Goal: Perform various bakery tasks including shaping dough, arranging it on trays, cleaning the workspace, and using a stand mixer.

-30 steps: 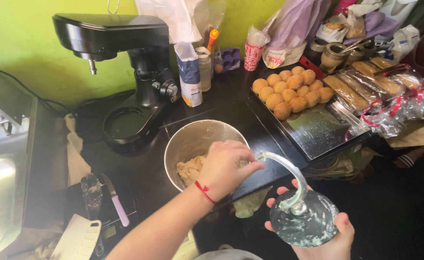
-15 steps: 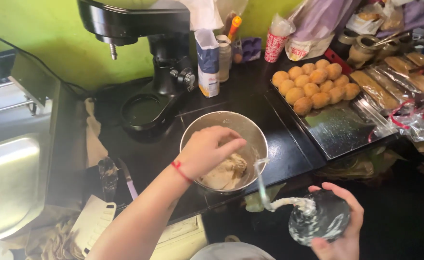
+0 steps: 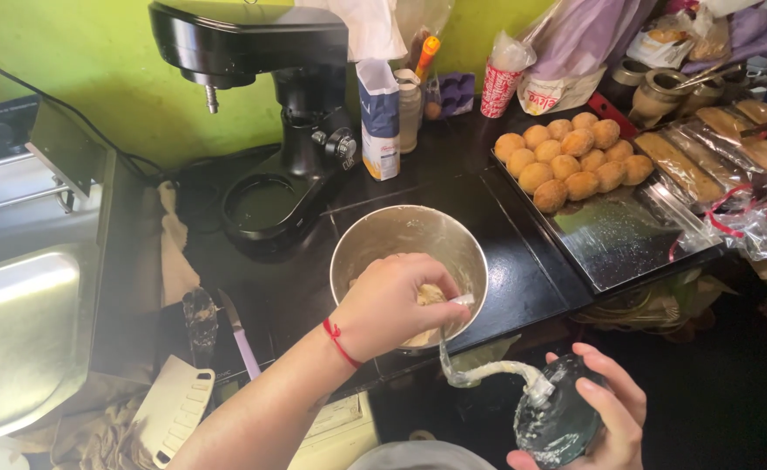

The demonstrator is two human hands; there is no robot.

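My left hand (image 3: 388, 305) reaches into a steel mixing bowl (image 3: 401, 215) that holds pale dough (image 3: 427, 294). Its fingers pinch the dough-smeared tip of a dough hook (image 3: 486, 372) at the bowl's near rim. My right hand (image 3: 614, 418) holds the hook's dark round end (image 3: 558, 422) below the counter's front edge. A red string circles my left wrist.
A black stand mixer (image 3: 270, 104) stands behind the bowl, next to a carton (image 3: 380, 117). A tray (image 3: 627, 244) with several golden dough balls (image 3: 566, 161) lies to the right, beside bagged pastries (image 3: 749, 174). On the left are a steel sink (image 3: 18, 331), a scraper (image 3: 170, 409) and a knife (image 3: 240, 339).
My right hand has lowered the hook's round end and turned it. My left hand has slid along the hook to its tip over the bowl.
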